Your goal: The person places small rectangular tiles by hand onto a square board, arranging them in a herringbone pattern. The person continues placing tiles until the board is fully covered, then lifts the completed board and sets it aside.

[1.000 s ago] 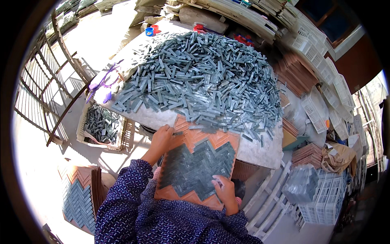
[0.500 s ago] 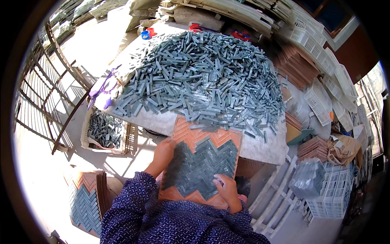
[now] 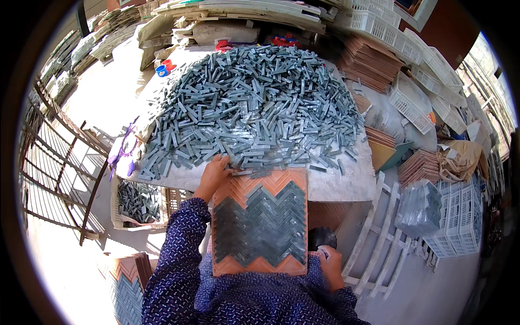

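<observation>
An orange template board (image 3: 287, 266) with zigzag grooves rests in front of me against the table edge. Dark grey-green stone strips (image 3: 260, 222) fill its middle in a herringbone pattern; orange grooves show along the top and bottom. My left hand (image 3: 214, 176) is at the board's upper left corner, by the near edge of the loose strip pile (image 3: 254, 108). Its thumb and fingers close at the end of a stone strip (image 3: 243, 173). Off the board's lower right side, my right hand (image 3: 331, 266) is curled closed; whatever its fingers hold is hidden.
The pile covers most of the pale table (image 3: 355, 181). A crate of strips (image 3: 138, 203) stands at left, above a stack of patterned boards (image 3: 127, 281). A black round object (image 3: 323, 238) is beside my right hand. White slats (image 3: 374, 238) and white crates (image 3: 457, 216) are at right.
My left hand has gone from the board's left edge up to its top corner by the pile. The right hand has left the tiled surface and moved right. The view has shifted.
</observation>
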Available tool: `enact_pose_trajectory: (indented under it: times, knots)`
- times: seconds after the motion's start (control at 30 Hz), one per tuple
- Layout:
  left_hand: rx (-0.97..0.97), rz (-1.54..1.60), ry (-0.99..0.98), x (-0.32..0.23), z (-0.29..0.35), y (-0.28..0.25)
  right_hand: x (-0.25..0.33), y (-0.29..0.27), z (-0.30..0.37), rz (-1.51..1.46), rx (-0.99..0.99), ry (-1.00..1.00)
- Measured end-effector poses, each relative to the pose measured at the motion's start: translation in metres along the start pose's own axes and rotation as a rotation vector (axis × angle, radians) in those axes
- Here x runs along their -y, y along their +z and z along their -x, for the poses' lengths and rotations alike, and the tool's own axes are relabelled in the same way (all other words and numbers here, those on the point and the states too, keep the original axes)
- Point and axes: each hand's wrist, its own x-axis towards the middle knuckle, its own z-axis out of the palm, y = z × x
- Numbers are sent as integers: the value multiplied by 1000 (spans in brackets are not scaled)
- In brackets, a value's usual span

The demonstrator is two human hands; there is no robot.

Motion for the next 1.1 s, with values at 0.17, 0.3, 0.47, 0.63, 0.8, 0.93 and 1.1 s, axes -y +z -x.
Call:
enact_pose_trajectory:
  times: [0.17,0.3,0.47,0.63,0.8,0.93,1.1]
  knots:
    - [-172,188,-197,-12,43,-22,-23,5,9,7,-52,-26]
    - [-146,236,-426,-26,102,-26,-28,18,3,-81,-104,83]
    - [-225,-12,-337,-41,120,-18,-24,19,-3,-52,-104,72]
    - [-191,-55,-268,-30,111,-11,-29,19,0,-80,-136,60]
    - [-64,-276,-128,-38,80,-16,-27,23,-3,-67,-182,40]
    - [-148,-193,87,-41,37,8,-25,25,-6,-10,-184,23]
    - [-33,-180,123,-27,18,14,-28,24,-1,-7,-226,18]
